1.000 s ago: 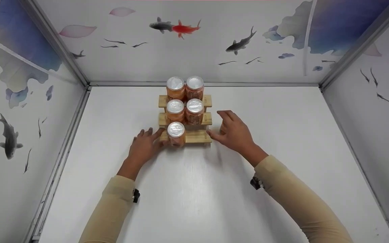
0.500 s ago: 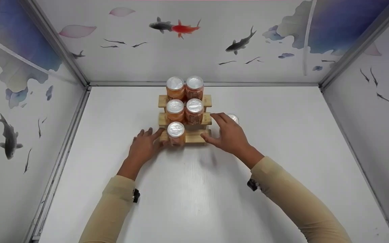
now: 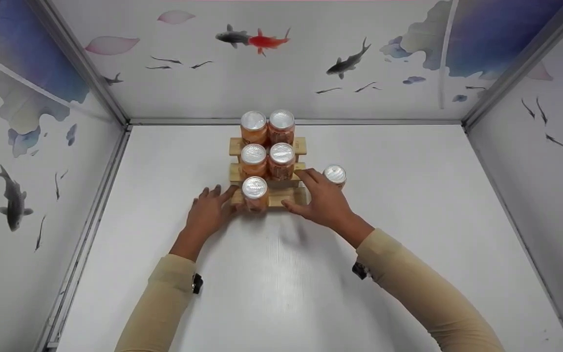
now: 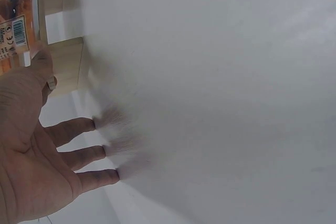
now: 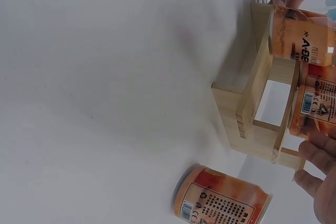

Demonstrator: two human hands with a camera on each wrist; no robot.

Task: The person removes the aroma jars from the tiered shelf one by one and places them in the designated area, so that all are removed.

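A three-tier wooden stepped rack (image 3: 281, 196) stands toward the back of the table. Orange cans with silvery lids fill its top and middle steps in pairs; a single can (image 3: 255, 194) sits at the left of the lowest step. At that step's left end, my left hand (image 3: 207, 212) pinches the wood between thumb and index finger, its other fingers (image 4: 86, 156) spread with tips on the table. My right hand (image 3: 328, 201) holds nothing, thumb and fingers apart at the rack's right end. Behind it, a loose can (image 5: 223, 198) stands upright on the table.
White walls (image 3: 281, 93) printed with fish and leaves enclose the white table (image 3: 271, 293) at the back and both sides. The rack's top step lies close to the back wall. A dark wrist camera (image 3: 360, 270) hangs under the right sleeve.
My right hand has moved left and slightly toward me, along the rack's right end, uncovering the loose can behind it. My left hand and the cans on the rack have stayed put.
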